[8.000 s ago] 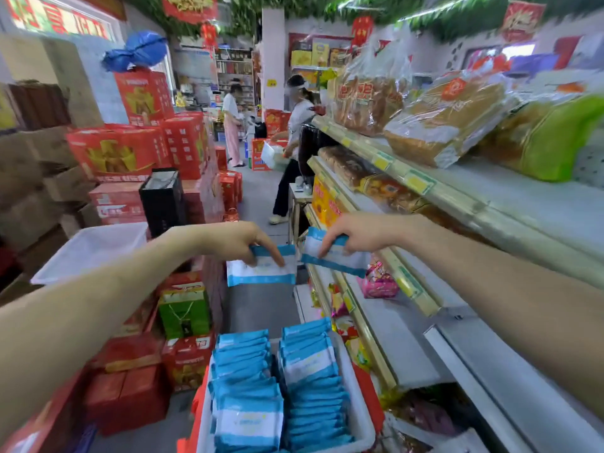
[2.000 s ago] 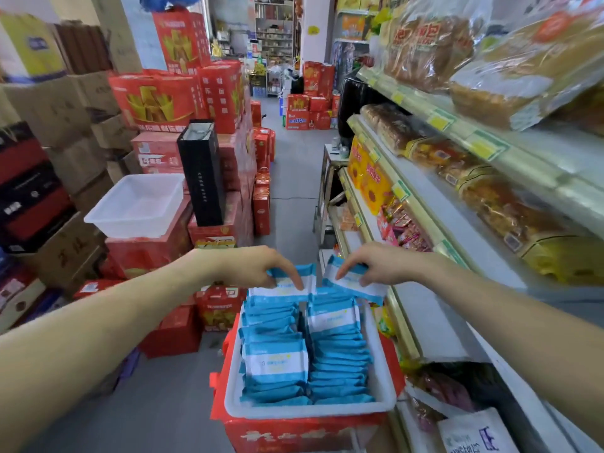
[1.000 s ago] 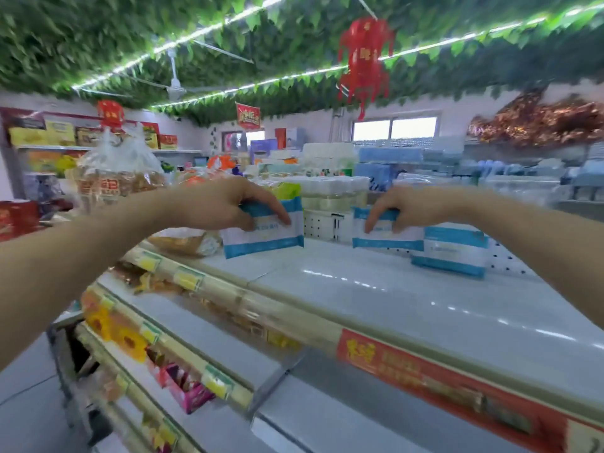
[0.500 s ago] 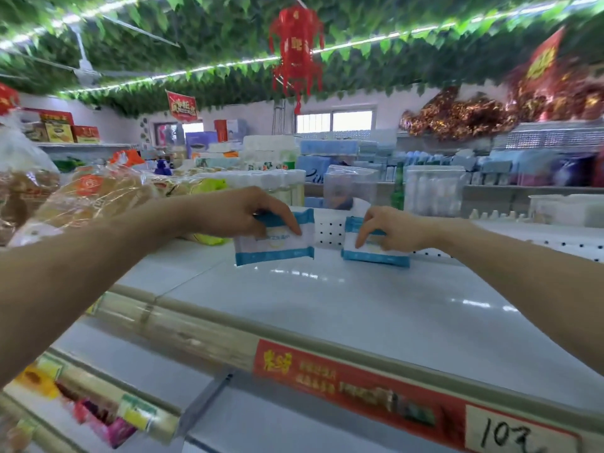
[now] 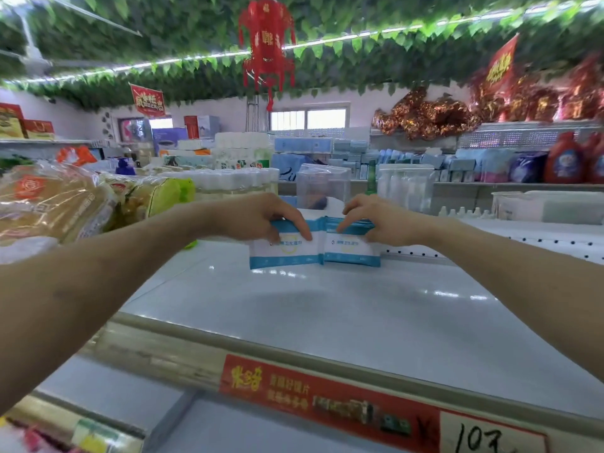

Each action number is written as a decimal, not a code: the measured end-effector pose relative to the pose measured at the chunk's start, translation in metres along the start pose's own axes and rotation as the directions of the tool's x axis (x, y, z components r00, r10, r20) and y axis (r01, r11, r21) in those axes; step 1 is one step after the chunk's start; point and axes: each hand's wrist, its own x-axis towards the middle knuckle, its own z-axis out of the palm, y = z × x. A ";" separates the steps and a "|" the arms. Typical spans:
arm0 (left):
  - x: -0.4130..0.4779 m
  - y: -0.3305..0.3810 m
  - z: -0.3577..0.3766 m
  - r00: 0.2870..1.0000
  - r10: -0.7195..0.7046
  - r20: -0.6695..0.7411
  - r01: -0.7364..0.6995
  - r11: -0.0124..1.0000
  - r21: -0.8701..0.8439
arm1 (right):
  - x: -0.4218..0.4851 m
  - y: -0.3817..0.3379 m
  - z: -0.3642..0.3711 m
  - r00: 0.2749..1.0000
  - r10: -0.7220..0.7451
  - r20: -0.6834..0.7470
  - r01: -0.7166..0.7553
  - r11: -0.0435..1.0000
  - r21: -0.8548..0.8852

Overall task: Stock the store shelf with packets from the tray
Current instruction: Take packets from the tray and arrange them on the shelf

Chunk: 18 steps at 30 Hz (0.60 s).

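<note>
Packets: the left packet (image 5: 282, 253) and the right packet (image 5: 351, 251), both blue and white, stand upright side by side near the back of the shelf (image 5: 327, 308). Their inner edges touch and their lower edges are on the shelf.
Left hand: the left hand (image 5: 261, 217) grips the top of the left packet, fingers curled down over its front; the thumb is hidden.
Right hand: the right hand (image 5: 376, 219) pinches the top of the right packet, fingers curled over its front face. More blue packet tops show just behind it.
Shelf: pale and glossy, with a red price strip (image 5: 327, 403) along its front rail.
Left side: bread bags (image 5: 49, 204) in clear wrap lie on the same shelf, apart from the packets.
Overhead: a red lantern (image 5: 266, 44) hangs among green leaves (image 5: 376, 34).
</note>
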 end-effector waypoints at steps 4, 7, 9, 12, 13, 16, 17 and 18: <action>0.031 0.001 0.005 0.997 0.069 0.018 -0.069 0.998 0.009 | -0.024 0.025 -0.018 0.996 0.086 -0.036 -0.084 0.995 0.051; 0.058 0.003 0.013 0.993 0.113 0.027 -0.112 0.994 -0.010 | -0.045 0.048 -0.027 0.987 0.149 -0.063 -0.146 0.988 0.045; 0.077 0.005 0.022 0.990 0.135 0.051 -0.134 0.991 -0.010 | -0.061 0.065 -0.029 0.978 0.181 -0.102 -0.175 0.983 0.059; 0.103 0.009 0.038 0.986 0.139 0.094 -0.138 0.990 -0.010 | -0.086 0.085 -0.032 0.958 0.226 -0.179 -0.211 0.973 0.099; 0.111 0.009 0.042 0.985 0.134 0.105 -0.135 0.991 0.000 | -0.094 0.090 -0.033 0.951 0.239 -0.196 -0.222 0.969 0.107; 0.124 0.007 0.046 0.982 0.150 0.116 -0.157 0.987 0.047 | -0.119 0.101 -0.036 0.939 0.267 -0.215 -0.249 0.963 0.104; 0.126 0.006 0.045 0.980 0.160 0.120 -0.168 0.984 0.056 | -0.126 0.102 -0.037 0.935 0.275 -0.222 -0.258 0.961 0.103; 0.128 0.003 0.045 0.978 0.174 0.117 -0.182 0.981 0.068 | -0.133 0.104 -0.038 0.931 0.284 -0.229 -0.266 0.958 0.109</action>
